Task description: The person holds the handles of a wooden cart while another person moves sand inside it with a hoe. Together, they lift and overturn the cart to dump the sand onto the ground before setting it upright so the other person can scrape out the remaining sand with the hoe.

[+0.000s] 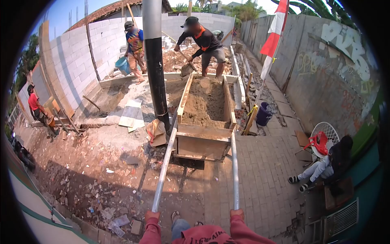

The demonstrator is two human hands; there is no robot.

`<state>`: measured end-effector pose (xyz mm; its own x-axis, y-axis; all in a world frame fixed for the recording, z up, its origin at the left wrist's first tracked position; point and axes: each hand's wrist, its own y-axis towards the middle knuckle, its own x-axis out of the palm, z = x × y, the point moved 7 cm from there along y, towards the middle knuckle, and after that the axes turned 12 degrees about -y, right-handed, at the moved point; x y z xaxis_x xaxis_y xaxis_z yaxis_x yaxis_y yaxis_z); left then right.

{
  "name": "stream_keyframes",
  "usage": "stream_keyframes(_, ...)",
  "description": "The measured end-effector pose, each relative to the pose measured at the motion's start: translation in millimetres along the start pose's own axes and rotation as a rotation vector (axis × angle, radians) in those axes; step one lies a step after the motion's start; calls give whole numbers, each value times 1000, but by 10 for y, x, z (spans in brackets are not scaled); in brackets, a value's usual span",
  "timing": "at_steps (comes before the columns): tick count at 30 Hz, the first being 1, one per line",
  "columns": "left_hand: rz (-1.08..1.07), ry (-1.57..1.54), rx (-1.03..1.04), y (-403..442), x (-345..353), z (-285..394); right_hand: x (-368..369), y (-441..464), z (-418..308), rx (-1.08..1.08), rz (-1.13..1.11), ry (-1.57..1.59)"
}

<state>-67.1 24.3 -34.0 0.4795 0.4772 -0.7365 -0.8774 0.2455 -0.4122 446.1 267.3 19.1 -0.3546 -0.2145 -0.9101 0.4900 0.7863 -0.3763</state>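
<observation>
In the head view, your left hand [152, 215] and right hand [237, 212] are grasping the handles [164, 177] of the cart [203, 148], which is standing right of the pole [155, 61], holding sand [206, 97]. You're seemingly steadying it while a worker [208, 40] is shovelling; pushing on is probably calling for level handles.

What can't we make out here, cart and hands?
All in the head view:
Cart, inside bottom: covered by sand.
Cart underside: hidden by its near panel.
Left hand and right hand on handles: fingertips hidden behind knuckles.
Sweatshirt: lower part cut off by bottom edge.
</observation>
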Motion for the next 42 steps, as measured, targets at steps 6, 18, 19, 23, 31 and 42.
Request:
stream_keyframes(6,-26,-13,-3,46,44,-47,-36,-19,-20,-8,0,-5)
stream_keyframes(18,-13,9,7,-57,-49,80,25,52,-2,-22,31,13)
stream_keyframes(19,-6,16,2,-84,-76,103,18,44,3,-10,29,8)
stream_keyframes(23,3,-8,38,-70,-52,72,66,68,32,-2,6,-14)
stream_keyframes(31,-22,11,2,-78,-53,67,34,38,6,-23,12,-5)
stream_keyframes(42,-4,14,37,-77,-65,94,100,119,16,-23,38,4)
